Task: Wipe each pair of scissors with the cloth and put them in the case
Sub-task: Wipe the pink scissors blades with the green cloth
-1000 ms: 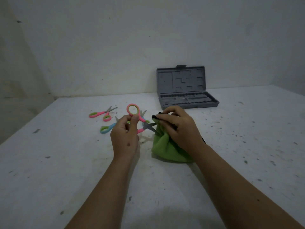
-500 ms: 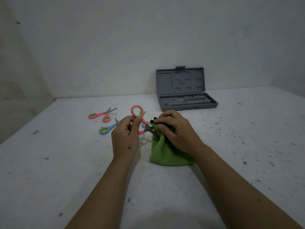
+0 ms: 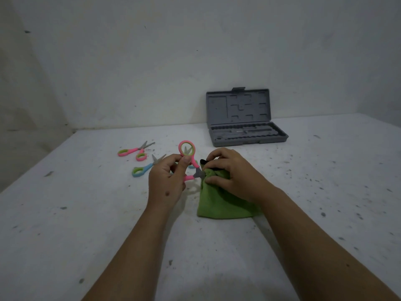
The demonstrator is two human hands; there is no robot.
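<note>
Three more pairs of little scissors wait on the white, speckled table [image 3: 303,192]: a pink pair with green-lined rings [image 3: 135,150] far on the left, a blue pair with green-lined rings [image 3: 147,167] just near it, and one more that is mostly hidden behind the hands, so its colour is hard to tell. The person's left hand [image 3: 168,181] pinches the handle of a pink pair of scissors with a big round ring [image 3: 188,158], holding it up off the table. Its short grey blades poke into the soft green cloth [image 3: 219,205]. The right hand [image 3: 230,172] squeezes the top of the cloth around the blades, with its fingers curled over it. The rest of the cloth hangs down and rests on the table. The step in hand looks like the wiping of this pair. The open grey plastic case [image 3: 245,127] sits far back on the right, with its lid standing up, and no scissors can be seen in it. Next, the blades need to slide out of the cloth, and then the pair must be carried over to the case.
</note>
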